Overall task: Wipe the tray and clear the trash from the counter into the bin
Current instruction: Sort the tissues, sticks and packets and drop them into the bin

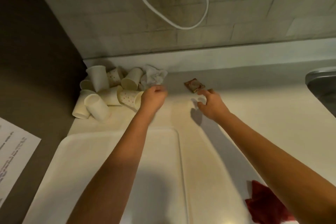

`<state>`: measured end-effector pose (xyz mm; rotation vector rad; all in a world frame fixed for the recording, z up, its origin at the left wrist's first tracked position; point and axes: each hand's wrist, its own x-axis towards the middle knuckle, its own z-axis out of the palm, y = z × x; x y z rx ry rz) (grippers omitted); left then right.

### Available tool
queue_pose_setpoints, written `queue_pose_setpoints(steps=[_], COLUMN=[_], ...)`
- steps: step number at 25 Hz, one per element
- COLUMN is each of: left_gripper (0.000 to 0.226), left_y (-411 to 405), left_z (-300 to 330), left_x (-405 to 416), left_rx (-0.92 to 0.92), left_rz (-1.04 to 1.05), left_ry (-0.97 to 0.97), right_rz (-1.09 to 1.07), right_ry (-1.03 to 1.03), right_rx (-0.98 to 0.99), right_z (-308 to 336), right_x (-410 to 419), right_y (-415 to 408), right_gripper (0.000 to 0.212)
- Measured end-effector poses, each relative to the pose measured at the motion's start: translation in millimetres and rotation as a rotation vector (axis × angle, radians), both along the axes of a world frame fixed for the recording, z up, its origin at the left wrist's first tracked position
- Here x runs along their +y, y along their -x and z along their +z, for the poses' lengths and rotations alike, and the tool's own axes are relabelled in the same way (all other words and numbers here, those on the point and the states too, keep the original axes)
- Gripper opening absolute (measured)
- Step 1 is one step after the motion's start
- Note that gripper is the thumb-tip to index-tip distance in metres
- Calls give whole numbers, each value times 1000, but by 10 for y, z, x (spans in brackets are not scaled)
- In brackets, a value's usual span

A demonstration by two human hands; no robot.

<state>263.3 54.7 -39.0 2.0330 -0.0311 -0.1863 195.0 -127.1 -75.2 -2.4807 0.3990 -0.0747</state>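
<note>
A white tray (101,154) lies on the pale counter (254,107) in front of me. Several paper cups (111,91), some plain and some dotted, lie heaped in the far left corner. A crumpled white tissue (154,77) sits just behind them. My left hand (153,97) reaches over the tray with curled fingers at the tissue's near edge, beside a dotted cup; whether it holds anything is unclear. A brown wrapper (194,85) lies flat further right. My right hand (211,103) hovers just short of it, fingers spread and empty. A red cloth (263,203) lies at the lower right.
A steel sink (321,85) cuts into the counter at the far right. A white cable (172,5) hangs in a loop on the tiled wall behind. A printed sheet (12,154) hangs on the dark panel at the left.
</note>
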Motion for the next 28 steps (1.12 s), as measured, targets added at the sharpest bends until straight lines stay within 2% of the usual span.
queue_pose_setpoints(steps=[4, 6, 10, 14, 16, 19, 24, 28], left_gripper=[47, 48, 49, 46, 49, 42, 40, 27], left_y=[-465, -702, -1136, -1500, -1601, -1700, -1637, -1557], left_z=[-91, -171, -299, -430, -480, -555, -495, -275], left_x=[-190, -271, -341, -383, -399, -460, -511, -440], left_rx=[-267, -222, -183, -292, -308, -301, -237, -397], left_rz=[-183, -176, -94, -84, -86, -97, -156, -67], left_ry=[-619, -708, -753, -864, -880, -945, -784, -585], right_rz=[132, 140, -70, -90, -137, -248, -284, -268], right_ry=[232, 233, 145, 145, 113, 51, -1, -96], right_rx=[200, 233, 173, 127, 99, 71, -39, -80], right_z=[-149, -195, -263, -345, -404, -480, -535, -540], right_x=[-195, -242, -277, -307, -327, -345, -369, -439], right_y=[-593, -815, -1100, -1326, -1386, -1447, -1467, -1379], right_gripper=[57, 57, 52, 51, 51, 57, 50, 44])
